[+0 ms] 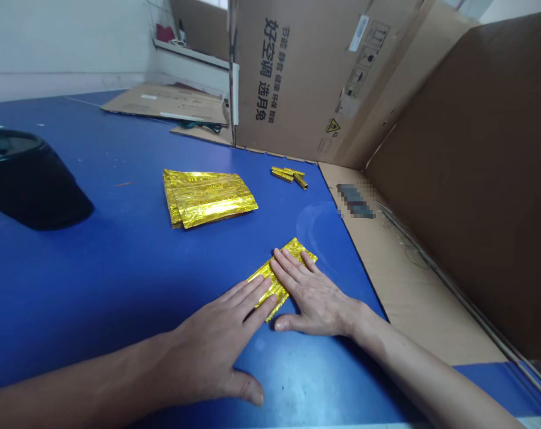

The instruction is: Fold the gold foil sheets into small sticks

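A strip of gold foil [279, 293] lies flat just right of the frame's center, pressed beneath the fingers of both hands. It looks feather-light, thin and soft, likely slick on its shiny face and quick to crease or tear; its uncovered corners, at the strip's top and bottom ends, seem the best places to pinch. The left hand [217, 336] lays its fingers straight and nearly together on the strip's left part, thumb spread wide; the right hand [317, 298] rests its fingers, slightly fanned, on the upper part, thumb apart. Neither grips anything. Beyond, on the smooth blue table [131, 268], sit a gold foil stack [217, 199] above center and small gold tubes [282, 174] to its right. A black container [38, 179] stands at left; cardboard panels [297, 77] rise across the upper right, before a pale wall [65, 36] at upper left.
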Available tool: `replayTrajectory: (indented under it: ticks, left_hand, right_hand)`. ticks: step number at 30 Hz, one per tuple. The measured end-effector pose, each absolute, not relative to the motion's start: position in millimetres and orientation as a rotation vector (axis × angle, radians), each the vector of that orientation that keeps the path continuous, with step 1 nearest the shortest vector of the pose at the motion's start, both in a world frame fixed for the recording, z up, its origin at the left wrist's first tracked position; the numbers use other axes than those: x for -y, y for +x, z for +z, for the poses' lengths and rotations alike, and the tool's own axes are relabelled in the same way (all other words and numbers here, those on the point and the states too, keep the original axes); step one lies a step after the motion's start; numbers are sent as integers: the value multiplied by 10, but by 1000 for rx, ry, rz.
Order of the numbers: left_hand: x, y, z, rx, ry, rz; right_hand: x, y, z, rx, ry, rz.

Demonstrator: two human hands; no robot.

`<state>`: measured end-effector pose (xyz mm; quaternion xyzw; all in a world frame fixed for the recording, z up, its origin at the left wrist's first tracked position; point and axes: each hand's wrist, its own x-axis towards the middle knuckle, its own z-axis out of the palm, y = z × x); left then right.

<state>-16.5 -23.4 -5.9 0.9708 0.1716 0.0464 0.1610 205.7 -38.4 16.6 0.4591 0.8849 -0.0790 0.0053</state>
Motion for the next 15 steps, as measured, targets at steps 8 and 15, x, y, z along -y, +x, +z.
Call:
replayTrajectory:
  ticks: [8,15]
  left_hand:
    - [214,-177,-83,-474,2758,161]
    - [219,-174,-73,-474,2748,148]
  right_hand:
    - [383,2061,165,-2762,1444,-270]
    - [393,2067,181,-2751,1460,-283]
